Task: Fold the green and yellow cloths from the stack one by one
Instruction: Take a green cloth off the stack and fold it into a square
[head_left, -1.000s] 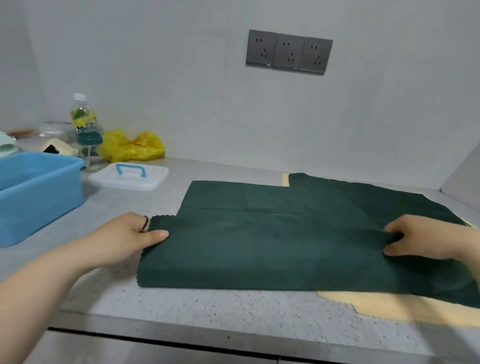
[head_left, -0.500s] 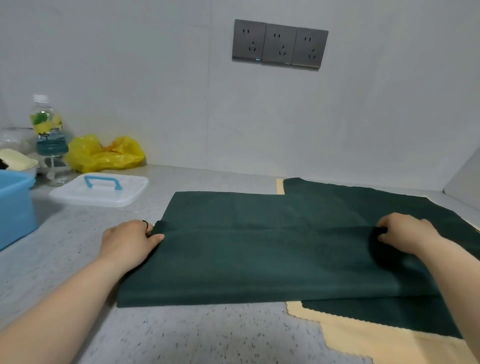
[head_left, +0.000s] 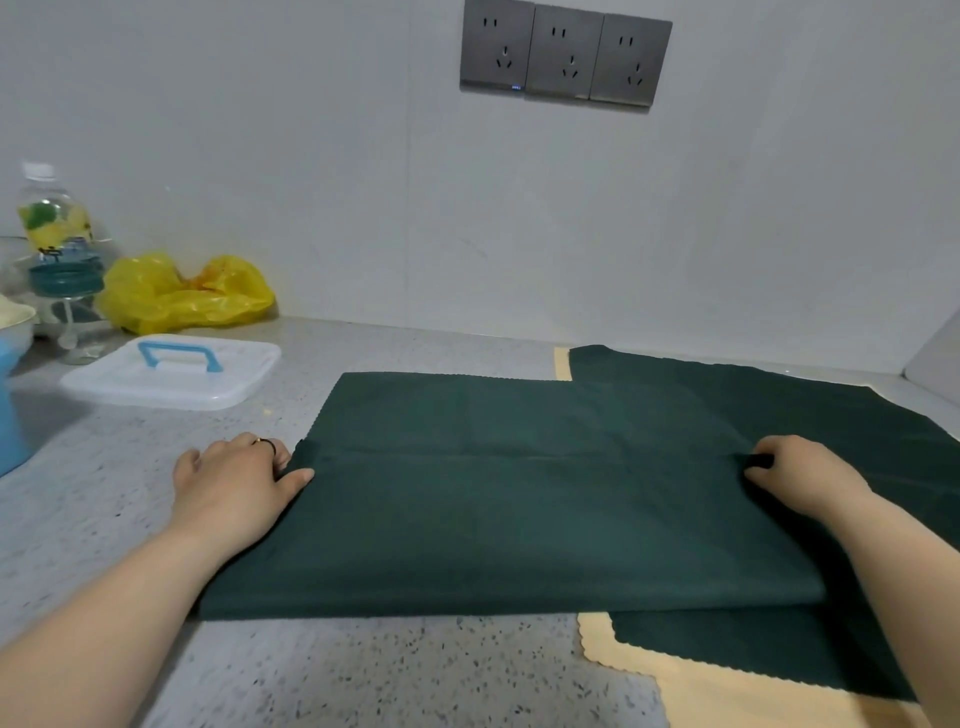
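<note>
A dark green cloth (head_left: 509, 514) lies on the speckled counter, its near half doubled over toward the wall. My left hand (head_left: 236, 480) pinches the folded edge at the cloth's left end. My right hand (head_left: 800, 475) pinches the same edge at the right end. Under the cloth's right part lies the stack: another green cloth (head_left: 810, 410) on top of a pale yellow cloth (head_left: 727, 691), whose scalloped edge shows at the front right.
A white plastic lid with a blue handle (head_left: 174, 371) lies at the left. Behind it sit a yellow plastic bag (head_left: 182, 296) and a bottle (head_left: 52, 223). A blue tub (head_left: 10, 400) stands at the far left edge. Wall sockets (head_left: 566, 57) hang above.
Both hands carried the green cloth's near edge away from me toward the wall, laying it over the far half. The view moved closer and to the right.
</note>
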